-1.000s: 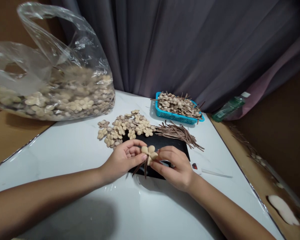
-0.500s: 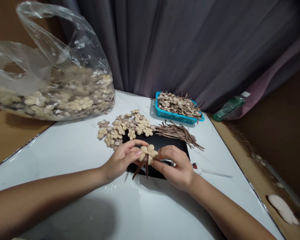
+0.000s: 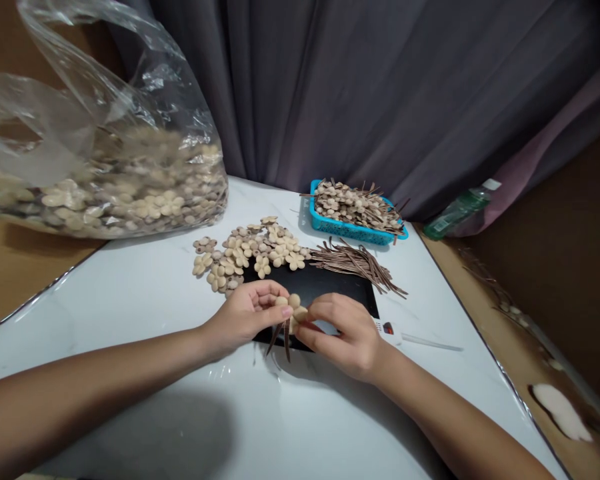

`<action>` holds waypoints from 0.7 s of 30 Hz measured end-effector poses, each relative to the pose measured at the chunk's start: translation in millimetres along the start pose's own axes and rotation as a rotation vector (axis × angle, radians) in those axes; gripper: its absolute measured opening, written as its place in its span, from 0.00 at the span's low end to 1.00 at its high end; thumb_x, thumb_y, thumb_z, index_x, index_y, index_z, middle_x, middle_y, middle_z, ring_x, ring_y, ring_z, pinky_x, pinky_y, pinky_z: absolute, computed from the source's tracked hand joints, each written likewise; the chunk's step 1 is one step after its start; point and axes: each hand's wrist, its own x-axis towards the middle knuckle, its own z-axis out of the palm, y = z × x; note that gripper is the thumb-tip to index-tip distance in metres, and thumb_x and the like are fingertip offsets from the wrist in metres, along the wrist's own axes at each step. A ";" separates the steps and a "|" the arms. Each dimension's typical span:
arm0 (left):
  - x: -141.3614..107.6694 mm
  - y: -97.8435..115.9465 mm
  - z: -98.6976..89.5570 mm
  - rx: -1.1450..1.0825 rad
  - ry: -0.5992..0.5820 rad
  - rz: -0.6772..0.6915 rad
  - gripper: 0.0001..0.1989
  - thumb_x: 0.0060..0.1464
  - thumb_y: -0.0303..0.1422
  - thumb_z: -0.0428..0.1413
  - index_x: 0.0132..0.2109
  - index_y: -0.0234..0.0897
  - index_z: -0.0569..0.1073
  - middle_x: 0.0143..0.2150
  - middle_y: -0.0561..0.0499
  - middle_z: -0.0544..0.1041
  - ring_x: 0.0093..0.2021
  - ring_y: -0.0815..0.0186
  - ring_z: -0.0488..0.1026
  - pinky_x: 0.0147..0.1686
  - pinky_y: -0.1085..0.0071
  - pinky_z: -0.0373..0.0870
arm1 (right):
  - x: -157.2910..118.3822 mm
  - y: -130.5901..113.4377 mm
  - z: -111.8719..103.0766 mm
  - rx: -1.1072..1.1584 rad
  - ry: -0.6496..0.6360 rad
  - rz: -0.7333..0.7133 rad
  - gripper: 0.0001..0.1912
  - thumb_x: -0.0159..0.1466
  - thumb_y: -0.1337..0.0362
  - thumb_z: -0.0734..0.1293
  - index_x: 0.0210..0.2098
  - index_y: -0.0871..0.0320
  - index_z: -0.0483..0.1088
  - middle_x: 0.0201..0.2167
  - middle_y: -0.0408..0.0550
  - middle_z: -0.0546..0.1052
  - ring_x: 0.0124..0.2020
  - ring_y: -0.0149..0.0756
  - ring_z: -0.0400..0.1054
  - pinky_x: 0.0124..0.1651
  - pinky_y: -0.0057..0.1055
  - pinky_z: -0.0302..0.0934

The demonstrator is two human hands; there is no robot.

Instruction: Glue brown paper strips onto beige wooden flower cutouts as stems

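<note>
Between my hands, over a black tray [image 3: 330, 288], is a cream flower piece [image 3: 300, 312] with two dark brown strips hanging down from it. My left hand [image 3: 250, 312] pinches the flower, the thumb lying across its front. On the flower's right edge are the closed fingers of my right hand [image 3: 345, 333]. Behind my left hand lies a pile of cream and brownish flower pieces [image 3: 263, 257]. A bundle of brown strips [image 3: 357, 263] rests behind the tray. Just right of my right hand, a white glue gun [image 3: 396, 333] is partly hidden, its cord running right.
A clear plastic bag [image 3: 130, 193] full of flower pieces stands at the back left. A blue basket [image 3: 350, 230] heaped with flowers and strips sits at the back. A green bottle [image 3: 460, 210] leans by the dark curtain [image 3: 350, 87].
My left thumb has slid over the front of the flower, covering more of it. Both hands and the flower have shifted slightly left.
</note>
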 end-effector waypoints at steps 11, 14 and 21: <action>-1.9 -2.2 -7.5 0.229 0.005 0.089 0.15 0.54 0.39 0.55 0.45 0.34 0.68 0.20 0.56 0.71 0.19 0.73 0.65 0.19 0.80 0.60 | 8.8 1.0 0.2 0.962 0.155 0.998 0.11 0.54 0.62 0.72 0.32 0.57 0.66 0.23 0.39 0.71 0.21 0.25 0.66 0.17 0.18 0.58; -5.6 -0.5 -5.0 0.284 -0.034 0.083 0.11 0.51 0.37 0.57 0.37 0.33 0.69 0.21 0.55 0.70 0.21 0.73 0.67 0.20 0.80 0.61 | 9.9 1.8 5.2 1.127 0.114 1.124 0.17 0.50 0.60 0.75 0.33 0.57 0.65 0.22 0.36 0.70 0.17 0.23 0.64 0.11 0.14 0.51; -7.9 2.7 -1.6 0.340 -0.035 0.094 0.10 0.53 0.36 0.56 0.29 0.33 0.70 0.22 0.55 0.70 0.22 0.73 0.68 0.21 0.79 0.64 | 11.6 -0.6 6.2 1.144 0.096 1.123 0.19 0.49 0.61 0.75 0.33 0.58 0.64 0.23 0.37 0.71 0.18 0.24 0.67 0.10 0.14 0.55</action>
